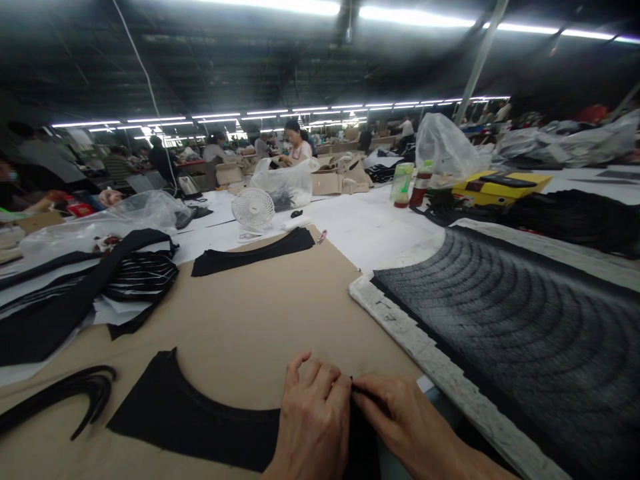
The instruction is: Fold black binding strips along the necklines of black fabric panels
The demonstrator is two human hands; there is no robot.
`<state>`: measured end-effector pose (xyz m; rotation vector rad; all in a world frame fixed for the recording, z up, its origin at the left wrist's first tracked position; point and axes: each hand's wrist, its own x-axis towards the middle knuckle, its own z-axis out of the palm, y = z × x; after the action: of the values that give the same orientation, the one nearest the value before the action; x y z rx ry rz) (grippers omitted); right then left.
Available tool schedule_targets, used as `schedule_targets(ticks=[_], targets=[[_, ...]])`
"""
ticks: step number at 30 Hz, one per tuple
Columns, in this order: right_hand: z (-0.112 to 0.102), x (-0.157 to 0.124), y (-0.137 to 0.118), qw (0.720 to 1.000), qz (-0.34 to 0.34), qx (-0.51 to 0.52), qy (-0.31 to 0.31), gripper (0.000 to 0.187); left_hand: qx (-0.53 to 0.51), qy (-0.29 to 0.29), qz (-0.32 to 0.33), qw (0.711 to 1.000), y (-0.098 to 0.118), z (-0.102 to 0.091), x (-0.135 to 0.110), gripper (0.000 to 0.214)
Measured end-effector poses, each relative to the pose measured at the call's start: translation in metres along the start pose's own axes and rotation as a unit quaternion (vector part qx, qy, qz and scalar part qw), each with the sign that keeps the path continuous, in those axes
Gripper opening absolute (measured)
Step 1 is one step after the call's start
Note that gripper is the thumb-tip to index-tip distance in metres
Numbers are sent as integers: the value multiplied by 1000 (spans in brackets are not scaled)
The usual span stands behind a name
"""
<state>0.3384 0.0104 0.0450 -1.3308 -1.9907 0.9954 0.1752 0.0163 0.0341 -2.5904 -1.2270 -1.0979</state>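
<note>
Black fabric [215, 427] touches both hands [317, 413] [407, 417]; slab markings [387, 307] illegible.

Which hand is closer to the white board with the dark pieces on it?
The right. Your right hand is just left of the white board's edge; your left hand is farther left, over the black fabric.

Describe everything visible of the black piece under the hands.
The black piece looks like matte fabric, lying mostly flat on the brown sheet. Its far edge dips in a deep concave curve, followed by a narrow band; its left end slants. The left hand rests over it, hiding part, while the right hand appears to pinch its edge near the right end.
</note>
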Motion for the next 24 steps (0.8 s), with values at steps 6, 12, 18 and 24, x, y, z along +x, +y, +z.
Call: schedule_targets(ticks=[6,12,18,24], targets=[[0,-1,0,1000,-14,-21,-3,26,-2,-1,-8,1000,2,3,0,24],[1,-5,0,999,18,-32,8,24,20,19,-64,998,2,-2,4,21],[3,-4,20,995,101,23,5,23,-174,-5,-209,962,-3,-9,14,17],[-5,-3,37,986,160,0,-45,20,-198,-95,-163,962,-3,13,-18,30]])
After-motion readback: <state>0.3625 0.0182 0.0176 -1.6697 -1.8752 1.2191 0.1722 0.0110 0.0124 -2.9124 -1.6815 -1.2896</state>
